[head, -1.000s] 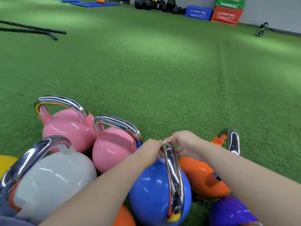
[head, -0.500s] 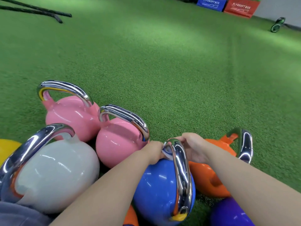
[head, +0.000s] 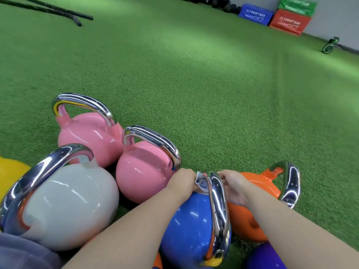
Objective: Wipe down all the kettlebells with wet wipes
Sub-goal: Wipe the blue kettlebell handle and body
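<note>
Wiping the chrome handle of the blue kettlebell [head: 186, 228]

Against a second ago, both hands have slid down from the handle's top to its far end, beside the near pink kettlebell [head: 143, 169]. The left hand [head: 181, 180] has its grip curled on the white wet wipe [head: 200, 183]; the right hand [head: 232, 184] pinches the handle opposite. The handle looks nearly covered; the other bells, judging by this, still await wiping.

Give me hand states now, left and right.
Left hand: closed, pinching the wet wipe at the blue kettlebell handle.
Right hand: closed on that handle.
</note>
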`<state>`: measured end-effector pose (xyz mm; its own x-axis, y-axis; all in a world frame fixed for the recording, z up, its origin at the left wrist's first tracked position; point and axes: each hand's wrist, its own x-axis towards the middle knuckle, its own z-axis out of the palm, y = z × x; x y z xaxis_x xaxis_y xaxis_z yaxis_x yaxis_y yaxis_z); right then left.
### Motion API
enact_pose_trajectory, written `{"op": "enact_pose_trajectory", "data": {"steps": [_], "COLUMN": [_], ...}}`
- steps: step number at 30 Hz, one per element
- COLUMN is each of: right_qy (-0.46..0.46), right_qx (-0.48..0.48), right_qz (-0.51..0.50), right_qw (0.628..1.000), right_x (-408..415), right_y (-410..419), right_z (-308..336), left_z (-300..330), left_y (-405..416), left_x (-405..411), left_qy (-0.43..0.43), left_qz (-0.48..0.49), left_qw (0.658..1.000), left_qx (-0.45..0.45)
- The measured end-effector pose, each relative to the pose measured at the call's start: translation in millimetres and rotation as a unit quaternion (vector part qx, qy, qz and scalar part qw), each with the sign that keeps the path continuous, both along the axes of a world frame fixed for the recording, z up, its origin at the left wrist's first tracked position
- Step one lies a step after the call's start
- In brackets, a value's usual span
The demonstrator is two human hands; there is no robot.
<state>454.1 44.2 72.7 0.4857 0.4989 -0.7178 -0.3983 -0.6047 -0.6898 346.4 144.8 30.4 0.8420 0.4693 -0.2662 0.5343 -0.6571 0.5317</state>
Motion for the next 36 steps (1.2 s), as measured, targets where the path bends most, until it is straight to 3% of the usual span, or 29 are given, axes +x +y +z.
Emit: {"op": "enact_pose_trajectory", "data": {"steps": [3, 8, 12, 24, 31, 36], "right_qy": [0.008, 0.008, 0.01, 0.012, 0.015, 0.007], "right_qx": [0.013, 0.016, 0.011, -0.018, -0.009, -0.012], "right_qz": [-0.019, -0.003, 0.001, 0.021, 0.018, 0.035], "right_qw": [1.0, 1.0, 1.0, 1.0, 1.0, 0.999], "right_x": [-1, -3, 2, 0, 1, 1], "right_y": [0, -2, -2, -10, -9, -7], "right_z": [-5, -10, -10, -10, -13, -15], "left_z": [6, 12, 3, 0, -6, -5], "left_y": [-2, -7, -9, 1, 15, 14], "left_x": [-5, -10, -8, -7, -7, -5], "left_qy": [-0.018, -0.176, -0.206, 0.001, 0.052, 0.059], "left_qz": [0.009, 0.01, 0.024, -0.024, -0.043, -0.043], "left_qw": [1.0, 0.975, 0.961, 0.993, 0.995, 0.987], "left_qx": [0.009, -0.132, -0.185, -0.117, -0.068, -0.143]}}
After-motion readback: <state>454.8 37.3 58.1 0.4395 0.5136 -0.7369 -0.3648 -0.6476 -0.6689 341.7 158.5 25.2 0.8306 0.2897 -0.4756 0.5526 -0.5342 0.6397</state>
